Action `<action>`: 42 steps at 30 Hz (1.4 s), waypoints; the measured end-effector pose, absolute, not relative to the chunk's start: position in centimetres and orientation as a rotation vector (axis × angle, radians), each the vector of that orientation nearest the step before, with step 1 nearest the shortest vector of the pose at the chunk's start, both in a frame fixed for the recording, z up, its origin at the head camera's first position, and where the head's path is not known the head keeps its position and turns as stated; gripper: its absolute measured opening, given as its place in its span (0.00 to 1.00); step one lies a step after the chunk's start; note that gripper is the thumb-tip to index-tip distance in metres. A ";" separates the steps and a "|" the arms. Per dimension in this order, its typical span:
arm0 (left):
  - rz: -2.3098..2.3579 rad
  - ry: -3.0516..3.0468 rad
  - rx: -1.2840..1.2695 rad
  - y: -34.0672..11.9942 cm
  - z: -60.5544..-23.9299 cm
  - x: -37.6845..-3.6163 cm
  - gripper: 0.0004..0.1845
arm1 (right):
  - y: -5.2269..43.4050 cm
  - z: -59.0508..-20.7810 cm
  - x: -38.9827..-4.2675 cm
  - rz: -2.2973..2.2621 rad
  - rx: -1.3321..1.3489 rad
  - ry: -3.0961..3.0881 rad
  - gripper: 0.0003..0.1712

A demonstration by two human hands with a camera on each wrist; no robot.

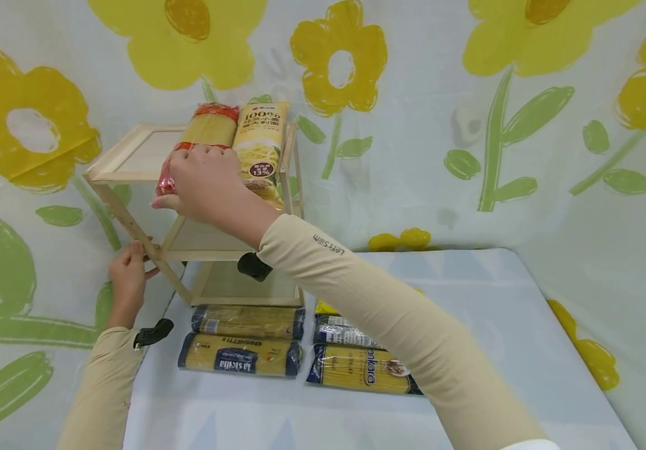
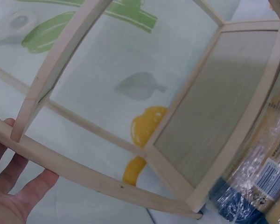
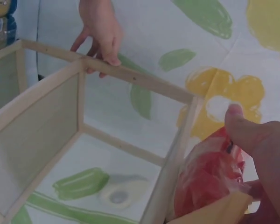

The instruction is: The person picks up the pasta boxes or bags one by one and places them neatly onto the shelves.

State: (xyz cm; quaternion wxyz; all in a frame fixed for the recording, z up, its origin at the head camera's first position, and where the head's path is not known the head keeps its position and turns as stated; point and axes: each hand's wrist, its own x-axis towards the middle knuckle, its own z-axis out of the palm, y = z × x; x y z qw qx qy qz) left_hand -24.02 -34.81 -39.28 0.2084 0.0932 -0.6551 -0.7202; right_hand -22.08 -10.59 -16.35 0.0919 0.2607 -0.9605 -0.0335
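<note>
A wooden shelf rack (image 1: 205,255) with three tiers stands at the left of the table. My left hand (image 1: 127,275) grips its left side post (image 2: 84,175), thumb and fingers on opposite sides of the wood. On the top tier, my right hand (image 1: 205,187) holds a pasta pack with red ends (image 1: 210,128), its thumb at the red wrapper (image 3: 207,175) in the right wrist view. The hand hides much of the pack's lower part. Right beside it lies a yellow pasta pack (image 1: 261,137) with Chinese print, its near end jutting over the tier's front edge.
On the table (image 1: 233,406) before the rack lie two blue-ended spaghetti packs (image 1: 238,355). To their right are another spaghetti pack (image 1: 351,369), a dark-labelled pack (image 1: 342,331) and a bright yellow wrapper (image 1: 325,307), partly behind the right sleeve. A flowered cloth (image 1: 402,156) hangs behind.
</note>
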 end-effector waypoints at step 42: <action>-2.061 -1.816 0.252 -35.1 -39.4 -24.1 0.18 | 10.3 -18.7 -17.1 0.663 1.324 -2.438 0.21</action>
